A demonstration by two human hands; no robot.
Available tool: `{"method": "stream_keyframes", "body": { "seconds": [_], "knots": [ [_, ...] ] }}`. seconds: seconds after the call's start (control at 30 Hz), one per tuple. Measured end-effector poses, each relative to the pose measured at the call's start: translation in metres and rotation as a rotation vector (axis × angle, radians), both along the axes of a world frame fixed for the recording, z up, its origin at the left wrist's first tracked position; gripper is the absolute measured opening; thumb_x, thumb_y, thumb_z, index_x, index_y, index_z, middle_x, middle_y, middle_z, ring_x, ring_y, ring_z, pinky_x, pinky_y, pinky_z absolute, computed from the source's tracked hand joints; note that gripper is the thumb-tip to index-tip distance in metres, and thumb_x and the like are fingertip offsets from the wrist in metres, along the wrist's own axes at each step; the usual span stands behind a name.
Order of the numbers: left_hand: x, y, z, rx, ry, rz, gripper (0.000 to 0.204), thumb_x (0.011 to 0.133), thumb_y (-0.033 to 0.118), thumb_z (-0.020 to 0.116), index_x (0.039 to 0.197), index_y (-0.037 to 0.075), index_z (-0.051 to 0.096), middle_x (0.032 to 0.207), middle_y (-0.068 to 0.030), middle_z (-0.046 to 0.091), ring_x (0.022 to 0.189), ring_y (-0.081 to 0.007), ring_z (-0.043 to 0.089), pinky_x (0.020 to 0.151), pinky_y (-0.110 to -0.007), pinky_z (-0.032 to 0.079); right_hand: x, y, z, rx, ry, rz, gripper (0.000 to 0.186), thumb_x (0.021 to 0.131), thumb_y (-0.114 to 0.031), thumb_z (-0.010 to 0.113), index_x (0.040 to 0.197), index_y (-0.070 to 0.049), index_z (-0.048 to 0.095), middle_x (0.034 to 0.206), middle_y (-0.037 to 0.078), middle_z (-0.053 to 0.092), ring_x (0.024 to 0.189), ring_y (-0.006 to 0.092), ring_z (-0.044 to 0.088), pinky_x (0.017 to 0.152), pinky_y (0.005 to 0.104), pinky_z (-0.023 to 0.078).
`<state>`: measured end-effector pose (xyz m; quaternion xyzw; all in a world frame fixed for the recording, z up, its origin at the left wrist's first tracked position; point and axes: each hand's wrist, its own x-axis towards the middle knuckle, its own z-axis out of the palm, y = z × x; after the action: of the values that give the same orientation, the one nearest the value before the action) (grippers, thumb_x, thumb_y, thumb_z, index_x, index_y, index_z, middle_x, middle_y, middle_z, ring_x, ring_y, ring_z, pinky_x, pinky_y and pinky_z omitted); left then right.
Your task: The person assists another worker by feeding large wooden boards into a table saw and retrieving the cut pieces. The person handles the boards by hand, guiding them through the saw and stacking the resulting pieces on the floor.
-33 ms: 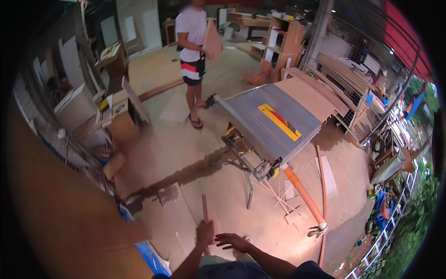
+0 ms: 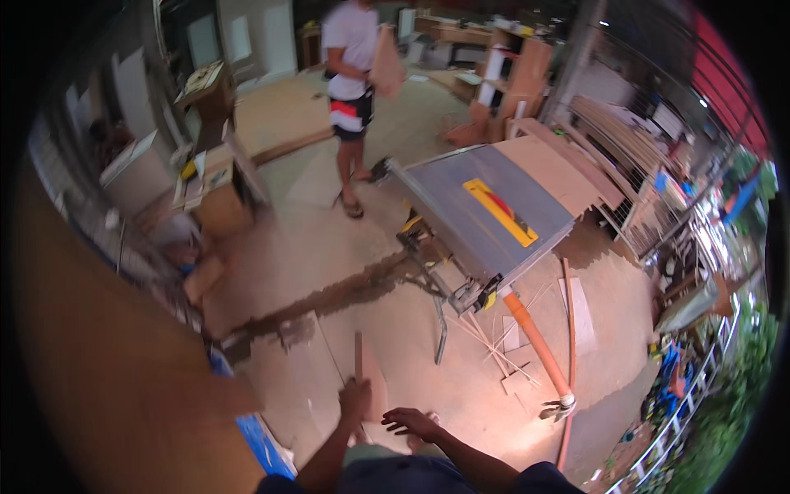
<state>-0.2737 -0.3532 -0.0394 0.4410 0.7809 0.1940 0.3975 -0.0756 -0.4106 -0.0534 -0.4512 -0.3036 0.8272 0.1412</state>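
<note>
"So, starting from the left?"

"A big brown panel, then the left hand, closed around a narrow wooden strip that juts out beyond the fist."

"And the right hand?"

"Just beside it, fingers loosely spread and apart."

"Further right?"

"A table saw, with an orange pipe slanting down from its near side."

Daylight enters from the right, glaring white around the plants; a bright patch washes out the floor; the far left is dim; the brown board is blurred; the left hand looks soft; outer lines bow toward black corners.
</note>
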Motion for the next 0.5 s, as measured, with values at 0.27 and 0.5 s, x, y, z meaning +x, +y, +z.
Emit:
{"method": "stream_keyframes", "body": {
  "seconds": [0.27,0.5],
  "knots": [
    [-0.049,-0.002,-0.002,0.255,0.037,-0.087,0.029,0.081,0.011,0.054,0.104,-0.004,0.064,0.097,-0.0288,0.067,0.098,-0.0477,0.064,0.091,-0.055,0.05,0.032,-0.06,-0.147,0.667,-0.127,1.217,0.029,0.091,-0.023,0.059,0.11,-0.004,0.071,0.106,0.012,0.071,0.097,0.0232,0.068,0.085,0.0355,0.053],
    [-0.118,-0.055,0.077,0.26,0.005,0.265,0.034,0.083,0.016,0.059,0.109,-0.006,0.062,0.098,-0.0315,0.067,0.097,-0.0511,0.063,0.091,-0.055,0.051,0.024,-0.042,-0.2,0.77,0.055,1.529,0.028,0.087,-0.024,0.06,0.104,-0.005,0.074,0.1,0.013,0.073,0.089,0.0223,0.07,0.079,0.0344,0.054]
  ]
}}
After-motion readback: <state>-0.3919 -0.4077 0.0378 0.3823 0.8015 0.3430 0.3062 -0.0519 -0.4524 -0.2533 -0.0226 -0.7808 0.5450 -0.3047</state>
